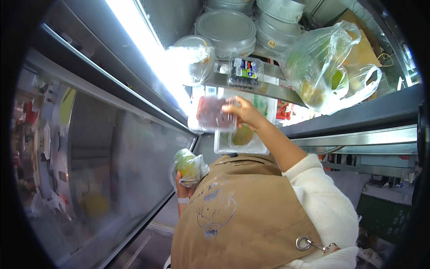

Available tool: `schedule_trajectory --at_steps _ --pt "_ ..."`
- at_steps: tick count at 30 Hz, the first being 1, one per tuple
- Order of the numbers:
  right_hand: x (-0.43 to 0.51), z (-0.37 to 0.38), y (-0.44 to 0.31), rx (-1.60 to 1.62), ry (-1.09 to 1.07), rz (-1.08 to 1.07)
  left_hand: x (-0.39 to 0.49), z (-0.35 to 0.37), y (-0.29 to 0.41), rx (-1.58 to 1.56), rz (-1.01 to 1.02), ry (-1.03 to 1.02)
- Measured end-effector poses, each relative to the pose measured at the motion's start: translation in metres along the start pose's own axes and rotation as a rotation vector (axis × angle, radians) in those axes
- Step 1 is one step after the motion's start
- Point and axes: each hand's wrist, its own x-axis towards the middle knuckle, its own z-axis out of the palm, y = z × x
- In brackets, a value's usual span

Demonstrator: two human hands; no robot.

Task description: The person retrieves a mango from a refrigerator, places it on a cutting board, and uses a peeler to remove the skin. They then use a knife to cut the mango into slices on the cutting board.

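My right hand (244, 112) grips the edge of a clear plastic clamshell box (215, 113) with dark red contents, blurred, above a white foam box (220, 146). In that foam box lies a green-yellow fruit (242, 135) in clear wrap, partly hidden below my right hand. My left hand (183, 186), low beside my brown apron, holds a green-yellow fruit in a clear plastic bag (186, 166). A clamshell of dark berries (246, 72) rests on the shelf just beyond my right hand.
Lidded round metal tins (225, 28) and a wrapped round container (193, 60) stand at the back. Clear bags of fruit (319, 67) sit at the right, by brown cardboard (368, 50). A glass door (134, 148) stands open at left; a metal shelf edge (282, 92) crosses the cabinet.
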Motion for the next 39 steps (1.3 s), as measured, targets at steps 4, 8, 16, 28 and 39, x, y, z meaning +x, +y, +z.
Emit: schedule_trajectory --at_steps 4,8,16,28,39 --pt "-0.034 -0.012 -0.048 -0.1 -0.291 -0.096 -0.004 -0.005 -0.001 0.003 0.015 0.001" --pt "-0.048 -0.031 -0.104 0.145 -0.252 -0.288 -0.002 -0.008 -0.001 -0.023 -0.007 -0.007" --pt "0.037 -0.048 -0.156 0.443 0.403 -0.453 0.012 -0.01 -0.002 -0.074 -0.018 -0.098" --pt "-0.073 -0.055 -0.074 -0.284 -0.129 -0.303 0.007 -0.038 -0.009 -0.137 -0.021 -0.008" --pt "-0.193 -0.116 -0.116 -1.322 1.167 -0.991 0.02 -0.03 0.007 -0.026 -0.098 -0.011"
